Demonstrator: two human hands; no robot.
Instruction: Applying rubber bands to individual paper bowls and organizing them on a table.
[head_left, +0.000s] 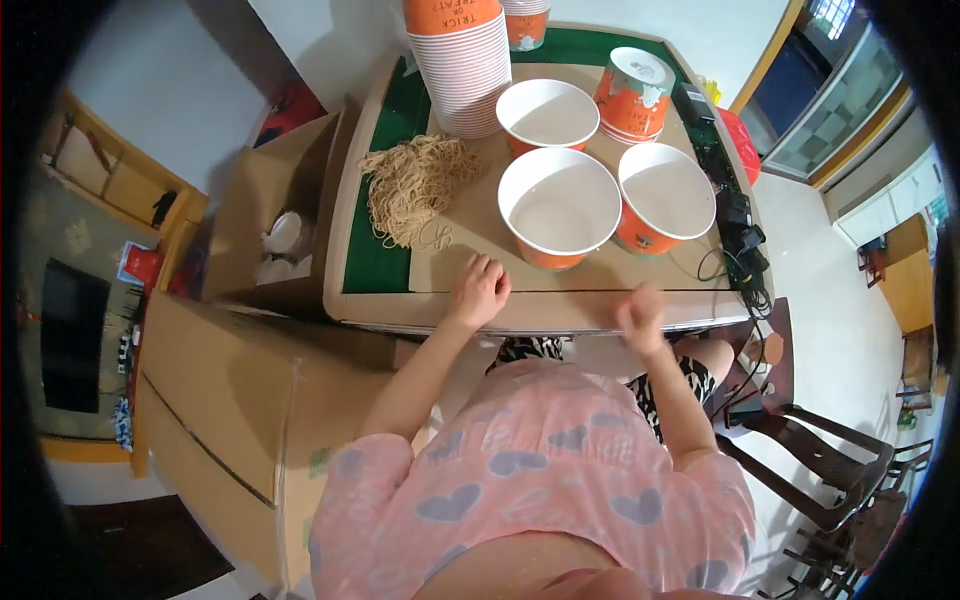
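— How's the surface?
— Green-topped, cardboard-edged table (375, 268), pale floor (855, 310) to its right; a strip of brown cardboard (560, 281) separates the nearest round orange-and-white paper bucket (559, 212) from the front edge (555, 314)
— Grip?
— Left hand (482, 291) loosely curled over that edge; right hand (640, 313) blurred, can't tell what either holds

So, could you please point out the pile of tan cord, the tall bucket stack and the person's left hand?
Pile of tan cord (412, 190): head view, middle of the tangle.
Tall bucket stack (464, 85): head view, on its stacked white rims.
Left hand (482, 292): head view, middle of the hand.
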